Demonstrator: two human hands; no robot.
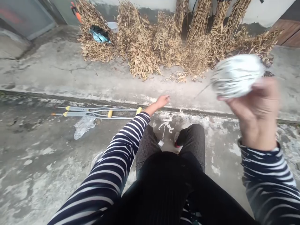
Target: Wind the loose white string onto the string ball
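A ball of white yarn [239, 73], blurred by motion, is raised at the right in my right hand [260, 109], whose fingers wrap round its lower right side. A thin loose strand sticks out from the ball's left side toward the middle. My left hand [162, 101] reaches out over the step edge with its fingers curled together; whatever they hold is too small to make out. Below it, between my knees, a loose white strand [167, 122] lies crumpled on the ground, running down to a small white tag [161, 143].
Crutches [100, 112] with yellow pads lie along the step to the left, beside a clear plastic bag [84, 126]. Dried plant bundles [140, 40] lean on the far wall. A blue cloth [99, 35] and a white bucket [112, 26] are among them.
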